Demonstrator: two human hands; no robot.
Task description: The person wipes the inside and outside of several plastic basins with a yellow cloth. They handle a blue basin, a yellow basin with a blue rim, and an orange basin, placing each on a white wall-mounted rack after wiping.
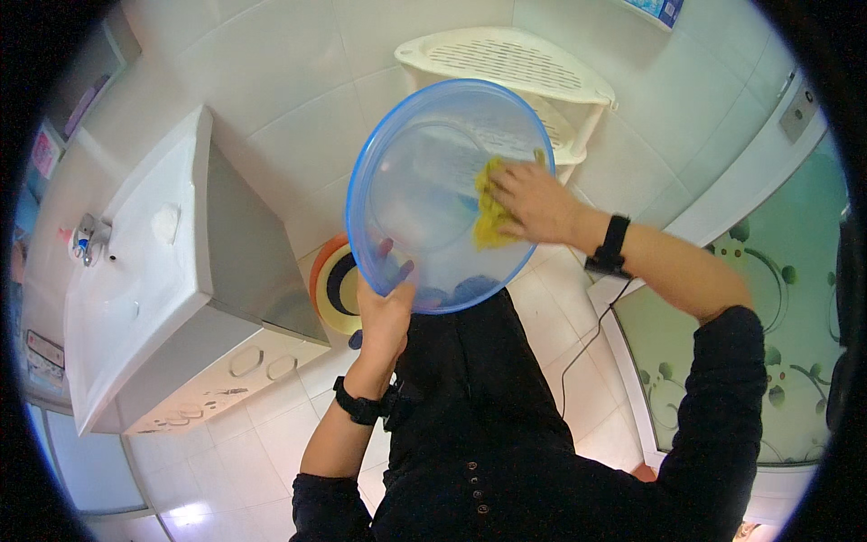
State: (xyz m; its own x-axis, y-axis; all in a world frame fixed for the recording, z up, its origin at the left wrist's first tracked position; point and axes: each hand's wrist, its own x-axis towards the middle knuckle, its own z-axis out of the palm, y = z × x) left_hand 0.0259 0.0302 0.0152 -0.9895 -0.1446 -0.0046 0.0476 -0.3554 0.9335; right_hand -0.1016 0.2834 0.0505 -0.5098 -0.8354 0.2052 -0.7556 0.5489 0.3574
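Observation:
A translucent blue plastic basin is held up in front of me, tilted so its inside faces me. My left hand grips its lower left rim, with the thumb on the near side and fingers showing through the plastic. In my right hand is a yellow cloth, pressed against the inner right wall of the basin. The fingers are bunched over the cloth, which hides part of the wall behind it.
A white sink on a grey cabinet stands at the left. Stacked basins sit on the tiled floor beside it. A cream corner shelf is behind the held basin. At the right is a patterned glass door; a thin cable hangs nearby.

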